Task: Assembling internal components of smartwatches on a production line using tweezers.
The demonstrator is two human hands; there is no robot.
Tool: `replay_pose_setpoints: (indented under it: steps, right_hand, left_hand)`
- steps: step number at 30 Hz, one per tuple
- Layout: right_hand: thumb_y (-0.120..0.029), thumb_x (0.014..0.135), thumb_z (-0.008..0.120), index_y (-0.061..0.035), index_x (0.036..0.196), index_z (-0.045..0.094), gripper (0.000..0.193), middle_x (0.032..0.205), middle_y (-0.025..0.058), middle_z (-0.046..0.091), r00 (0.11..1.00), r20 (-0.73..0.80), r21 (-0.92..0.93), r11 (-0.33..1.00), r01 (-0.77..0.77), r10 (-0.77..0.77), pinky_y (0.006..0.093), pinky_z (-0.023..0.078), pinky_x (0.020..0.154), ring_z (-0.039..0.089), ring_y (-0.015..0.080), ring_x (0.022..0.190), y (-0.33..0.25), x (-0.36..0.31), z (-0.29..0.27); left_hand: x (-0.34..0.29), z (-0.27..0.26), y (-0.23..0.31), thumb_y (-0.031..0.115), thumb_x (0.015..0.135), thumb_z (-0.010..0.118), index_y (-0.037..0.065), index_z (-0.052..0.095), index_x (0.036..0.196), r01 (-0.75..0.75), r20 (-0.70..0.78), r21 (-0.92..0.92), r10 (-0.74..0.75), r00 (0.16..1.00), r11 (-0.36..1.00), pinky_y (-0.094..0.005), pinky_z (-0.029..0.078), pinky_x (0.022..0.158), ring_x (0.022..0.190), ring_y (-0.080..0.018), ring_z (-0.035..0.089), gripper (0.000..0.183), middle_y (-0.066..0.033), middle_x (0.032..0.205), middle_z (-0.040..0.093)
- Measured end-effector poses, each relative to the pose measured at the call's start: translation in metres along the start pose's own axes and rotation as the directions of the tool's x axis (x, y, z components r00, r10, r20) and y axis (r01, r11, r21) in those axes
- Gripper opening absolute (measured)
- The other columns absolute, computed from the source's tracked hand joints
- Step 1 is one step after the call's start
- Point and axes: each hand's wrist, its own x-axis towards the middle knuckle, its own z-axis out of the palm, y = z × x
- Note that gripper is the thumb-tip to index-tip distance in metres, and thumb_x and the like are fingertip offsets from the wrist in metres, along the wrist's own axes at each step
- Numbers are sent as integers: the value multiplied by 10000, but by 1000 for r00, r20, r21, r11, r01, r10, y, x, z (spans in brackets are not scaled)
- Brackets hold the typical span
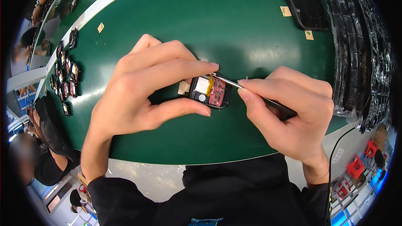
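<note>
Left hand grips the opened device, right hand a slim tool, apparently probing its far side, with steadiness needed next.

Red stools, apparently, stand on pale floor.

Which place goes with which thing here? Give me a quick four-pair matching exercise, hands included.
Things:
1. Left hand
2. Right hand
3. Red circuit board
4. Cluster of small dark devices

Places:
A. Inside the black casing
B. Around a slim metal-tipped tool
C. Near the left edge of the green table
D. Finger and thumb at opposite edges of the casing

Pairs: 1-D, 2-B, 3-A, 4-C
</note>
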Motion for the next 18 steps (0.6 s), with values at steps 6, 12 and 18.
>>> replay_pose_setpoints:
  steps: [6,12,18]
  right_hand:
    - [87,827,834,29,999,851,182,669,28,659,999,-20,-12,1000,26,-27,232,335,480,521,61,515,0,0,-1]
    - [86,794,862,10,1049,866,266,739,30,682,989,-83,-107,988,114,-123,238,369,471,532,62,524,3,-5,4]
    - [100,790,861,7,1060,869,286,767,42,693,977,-78,-119,975,188,-198,251,391,483,560,80,548,9,-3,8]
  left_hand:
    - [2,0,1,491,677,964,27,834,1193,37,-11,-16,-37,999,999,-336,438,828,731,-192,603,706,-41,871,732]
    - [2,-1,2,494,666,985,52,814,1144,40,-22,-13,-40,999,999,-327,413,783,664,-141,481,673,-8,830,693]
    - [3,-2,-3,497,669,979,50,818,1153,3,-11,-4,-3,1000,1000,-309,396,771,657,-146,482,678,-8,836,692]
